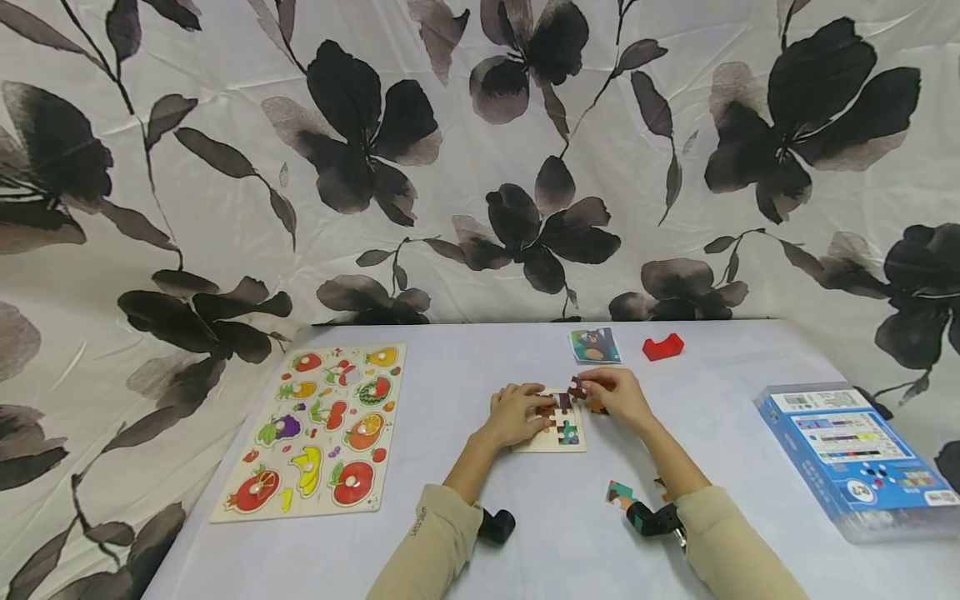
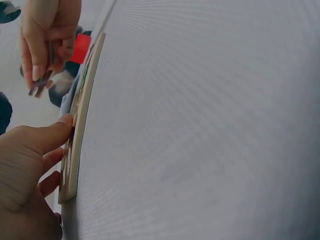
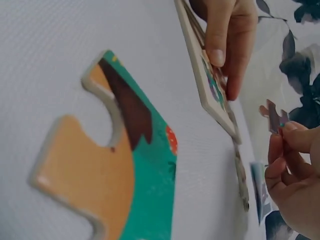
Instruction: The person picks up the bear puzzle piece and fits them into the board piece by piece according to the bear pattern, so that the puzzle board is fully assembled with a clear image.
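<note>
A small wooden jigsaw tray (image 1: pixel 536 447), partly filled with brown and green pieces, lies in the middle of the table. My left hand (image 1: pixel 519 414) rests on its left side; in the left wrist view the thumb (image 2: pixel 56 134) touches the tray's face. Just beyond the tray's upper right, my right hand (image 1: pixel 621 398) pinches a dark brown jigsaw piece (image 3: pixel 273 117) between thumb and fingers, raised off the table. An orange piece (image 1: pixel 597 407) lies under that hand, partly hidden. A tan, brown and green piece (image 3: pixel 150 185) shows large in the right wrist view.
Loose jigsaw pieces (image 1: pixel 620 492) lie near my right wrist. At the back are a bear picture card (image 1: pixel 595 346) and a red notched object (image 1: pixel 663 347). A fruit puzzle board (image 1: pixel 322 504) lies left; a blue-and-clear box (image 1: pixel 862 450) sits right. Floral cloth hangs behind.
</note>
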`<state>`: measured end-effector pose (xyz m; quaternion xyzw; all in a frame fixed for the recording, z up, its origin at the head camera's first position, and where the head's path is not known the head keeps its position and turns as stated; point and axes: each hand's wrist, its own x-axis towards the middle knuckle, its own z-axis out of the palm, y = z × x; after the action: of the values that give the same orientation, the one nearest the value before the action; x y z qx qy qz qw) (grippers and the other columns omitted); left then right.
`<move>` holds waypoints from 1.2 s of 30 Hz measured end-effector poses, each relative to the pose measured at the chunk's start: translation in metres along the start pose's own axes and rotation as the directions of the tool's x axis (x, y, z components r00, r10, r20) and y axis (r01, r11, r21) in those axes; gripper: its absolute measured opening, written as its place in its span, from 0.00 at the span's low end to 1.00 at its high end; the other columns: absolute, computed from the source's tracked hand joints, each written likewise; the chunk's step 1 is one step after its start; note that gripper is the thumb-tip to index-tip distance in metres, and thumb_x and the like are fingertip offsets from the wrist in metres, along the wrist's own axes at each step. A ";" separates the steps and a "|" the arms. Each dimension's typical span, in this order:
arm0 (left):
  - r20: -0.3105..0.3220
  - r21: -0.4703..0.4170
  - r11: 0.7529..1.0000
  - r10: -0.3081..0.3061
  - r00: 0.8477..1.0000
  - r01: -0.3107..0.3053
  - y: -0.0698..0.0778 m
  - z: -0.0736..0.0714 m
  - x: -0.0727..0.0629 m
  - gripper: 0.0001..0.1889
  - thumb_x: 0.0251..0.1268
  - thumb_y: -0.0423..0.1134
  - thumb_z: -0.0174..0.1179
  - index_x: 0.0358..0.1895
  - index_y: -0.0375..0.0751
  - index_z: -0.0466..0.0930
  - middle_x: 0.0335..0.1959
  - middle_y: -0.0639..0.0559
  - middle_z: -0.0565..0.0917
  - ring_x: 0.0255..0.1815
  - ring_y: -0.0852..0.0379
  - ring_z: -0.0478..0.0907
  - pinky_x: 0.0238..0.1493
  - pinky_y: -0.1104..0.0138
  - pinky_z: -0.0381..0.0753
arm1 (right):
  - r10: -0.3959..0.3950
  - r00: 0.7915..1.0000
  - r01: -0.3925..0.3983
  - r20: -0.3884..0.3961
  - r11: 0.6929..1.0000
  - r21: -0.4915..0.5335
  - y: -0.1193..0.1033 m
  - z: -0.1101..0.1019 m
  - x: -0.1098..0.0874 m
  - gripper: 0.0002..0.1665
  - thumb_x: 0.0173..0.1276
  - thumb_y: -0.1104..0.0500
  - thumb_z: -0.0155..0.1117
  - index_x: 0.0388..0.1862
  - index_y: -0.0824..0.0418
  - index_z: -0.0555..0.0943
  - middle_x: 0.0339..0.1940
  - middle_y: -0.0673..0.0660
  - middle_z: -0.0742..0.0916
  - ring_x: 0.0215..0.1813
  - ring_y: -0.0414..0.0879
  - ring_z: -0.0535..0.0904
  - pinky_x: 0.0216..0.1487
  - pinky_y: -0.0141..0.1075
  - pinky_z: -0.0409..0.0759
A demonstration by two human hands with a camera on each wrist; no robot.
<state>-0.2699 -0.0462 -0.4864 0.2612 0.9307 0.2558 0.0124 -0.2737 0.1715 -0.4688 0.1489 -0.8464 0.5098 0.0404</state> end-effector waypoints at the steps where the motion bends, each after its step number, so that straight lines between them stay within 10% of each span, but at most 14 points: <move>1: -0.001 -0.002 1.000 0.001 1.000 -0.001 0.000 0.000 0.000 0.19 0.63 0.45 0.58 0.58 0.50 0.79 0.64 0.50 0.71 0.58 0.49 0.66 0.55 0.50 0.60 | -0.013 1.000 0.013 0.021 1.000 -0.013 0.001 0.001 0.000 0.11 0.66 0.69 0.58 0.45 0.74 0.81 0.41 0.69 0.85 0.32 0.45 0.79 0.31 0.27 0.77; 12: 0.001 0.003 1.000 0.000 1.000 0.000 0.002 -0.001 -0.001 0.20 0.63 0.46 0.59 0.58 0.49 0.79 0.64 0.49 0.71 0.58 0.49 0.66 0.56 0.49 0.61 | -0.069 0.990 0.086 0.120 0.985 -0.147 0.002 0.014 -0.002 0.09 0.63 0.70 0.60 0.41 0.72 0.83 0.37 0.64 0.87 0.37 0.49 0.83 0.37 0.35 0.78; 21: -0.009 0.005 1.000 0.006 1.000 -0.006 0.001 0.000 0.000 0.20 0.63 0.46 0.59 0.57 0.49 0.79 0.64 0.49 0.71 0.58 0.49 0.67 0.56 0.49 0.61 | 0.043 0.995 -0.040 0.088 0.998 -0.040 -0.002 0.003 -0.004 0.11 0.66 0.69 0.57 0.44 0.75 0.80 0.35 0.65 0.85 0.31 0.46 0.78 0.28 0.30 0.75; 28: -0.010 0.000 1.000 0.009 1.000 -0.009 0.001 0.000 0.000 0.20 0.62 0.47 0.59 0.57 0.49 0.79 0.64 0.50 0.71 0.58 0.49 0.67 0.56 0.49 0.61 | 0.069 0.924 -0.028 0.377 0.993 -0.113 -0.013 -0.004 -0.013 0.06 0.66 0.68 0.57 0.38 0.70 0.78 0.36 0.59 0.83 0.34 0.45 0.74 0.35 0.35 0.75; 36: -0.003 0.015 1.000 0.002 1.000 -0.002 -0.002 0.003 0.002 0.19 0.63 0.45 0.58 0.58 0.51 0.79 0.65 0.50 0.71 0.58 0.49 0.67 0.56 0.50 0.61 | -0.005 0.908 0.075 0.420 0.986 -0.149 -0.017 -0.003 -0.017 0.03 0.65 0.68 0.58 0.36 0.68 0.79 0.33 0.56 0.84 0.34 0.42 0.76 0.38 0.34 0.76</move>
<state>-0.2720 -0.0456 -0.4896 0.2619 0.9323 0.2494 0.0088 -0.2529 0.1703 -0.4565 0.2679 -0.8707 0.3948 -0.1192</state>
